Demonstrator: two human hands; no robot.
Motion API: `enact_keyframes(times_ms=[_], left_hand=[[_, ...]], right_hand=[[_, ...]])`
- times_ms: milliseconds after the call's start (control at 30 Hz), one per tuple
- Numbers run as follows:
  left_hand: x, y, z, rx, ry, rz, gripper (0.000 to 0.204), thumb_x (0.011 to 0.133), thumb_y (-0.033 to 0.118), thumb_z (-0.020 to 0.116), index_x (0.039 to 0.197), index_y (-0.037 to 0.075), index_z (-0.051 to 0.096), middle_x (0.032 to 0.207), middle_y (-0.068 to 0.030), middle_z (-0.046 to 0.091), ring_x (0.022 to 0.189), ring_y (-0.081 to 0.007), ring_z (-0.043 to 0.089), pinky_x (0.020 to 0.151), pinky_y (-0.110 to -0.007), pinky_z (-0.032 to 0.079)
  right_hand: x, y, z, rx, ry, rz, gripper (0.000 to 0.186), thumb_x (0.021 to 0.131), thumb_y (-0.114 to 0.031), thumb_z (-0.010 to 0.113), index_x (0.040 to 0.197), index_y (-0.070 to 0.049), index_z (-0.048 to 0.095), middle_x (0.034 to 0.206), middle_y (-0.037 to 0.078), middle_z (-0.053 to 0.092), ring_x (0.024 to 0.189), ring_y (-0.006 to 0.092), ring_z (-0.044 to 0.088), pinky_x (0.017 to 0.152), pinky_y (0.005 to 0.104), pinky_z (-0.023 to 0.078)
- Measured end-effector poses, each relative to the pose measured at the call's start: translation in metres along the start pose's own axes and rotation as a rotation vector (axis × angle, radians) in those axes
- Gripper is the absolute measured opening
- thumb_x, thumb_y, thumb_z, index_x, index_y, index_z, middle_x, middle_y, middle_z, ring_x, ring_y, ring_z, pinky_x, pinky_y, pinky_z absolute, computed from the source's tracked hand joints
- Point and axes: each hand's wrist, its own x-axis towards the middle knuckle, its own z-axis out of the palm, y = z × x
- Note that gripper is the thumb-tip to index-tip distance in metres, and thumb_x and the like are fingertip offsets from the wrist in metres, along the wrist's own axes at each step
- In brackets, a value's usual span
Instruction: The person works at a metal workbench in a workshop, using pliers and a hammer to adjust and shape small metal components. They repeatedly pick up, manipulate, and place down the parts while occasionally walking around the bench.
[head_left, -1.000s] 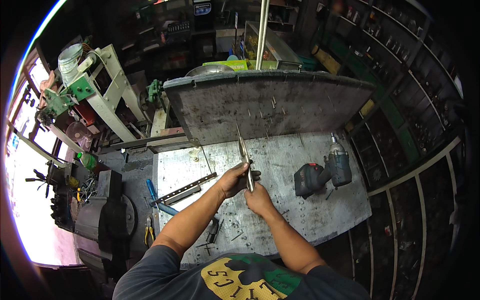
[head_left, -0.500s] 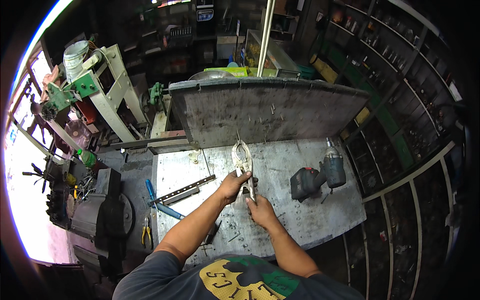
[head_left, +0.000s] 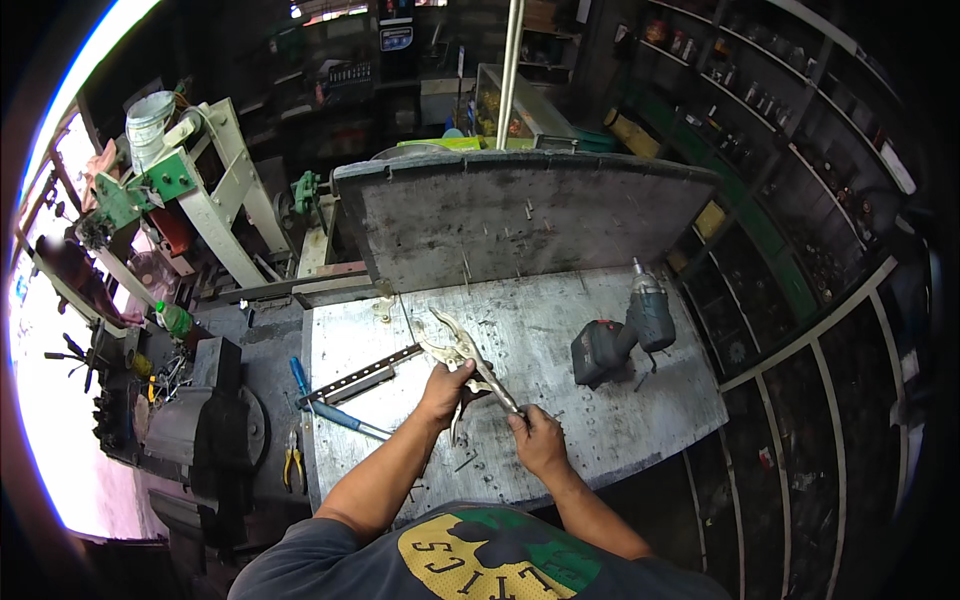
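Above the metal worktop I hold a pair of C-shaped locking clamp pliers (head_left: 463,345) in both hands. My left hand (head_left: 443,395) is closed around them near the pivot. Lower down, my right hand (head_left: 538,440) grips the end of one handle. The curved jaws stand apart, pointing away to the upper left, and the reddish-brown release lever hangs beside my left fingers. A perforated dark metal bar (head_left: 375,368) lies just left of the jaws. By my left forearm is a blue-handled tool (head_left: 340,417), partly hidden.
A cordless impact driver (head_left: 645,322) stands on the worktop (head_left: 640,430) at right. An upright metal plate (head_left: 540,220) borders the far side. Yellow-handled pliers (head_left: 292,465) and a dark machine with a round disc (head_left: 205,420) are at left. Shelving (head_left: 790,150) lines the right.
The pliers have turned, their jaws swinging left and their handles spreading apart. My right hand has moved right and down with one handle; my left hand has shifted slightly left and down.
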Motion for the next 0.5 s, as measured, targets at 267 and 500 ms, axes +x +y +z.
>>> enact_keyframes(times_ms=[267,500], left_hand=[[-0.025,0.018,0.013,0.022,-0.072,0.064,0.032,0.106,0.022,0.06,0.124,-0.004,0.061,0.108,-0.0171,0.073,0.099,-0.027,0.072,0.091,-0.045,0.06],[-0.033,0.026,0.019,0.189,-0.095,0.088,0.036,0.104,0.024,0.064,0.128,-0.002,0.058,0.113,-0.0159,0.071,0.106,-0.0297,0.07,0.096,-0.048,0.058]], right_hand=[[-0.009,-0.013,-0.015,2.003,-0.634,0.807,0.045,0.108,-0.051,0.051,0.093,-0.01,0.06,0.075,0.005,0.061,0.065,0.0225,0.061,0.063,0.0434,0.052],[-0.013,-0.019,-0.013,0.925,-0.245,0.606,0.042,0.109,-0.044,0.053,0.089,-0.008,0.058,0.073,0.005,0.061,0.059,0.0232,0.058,0.063,0.0416,0.05]])
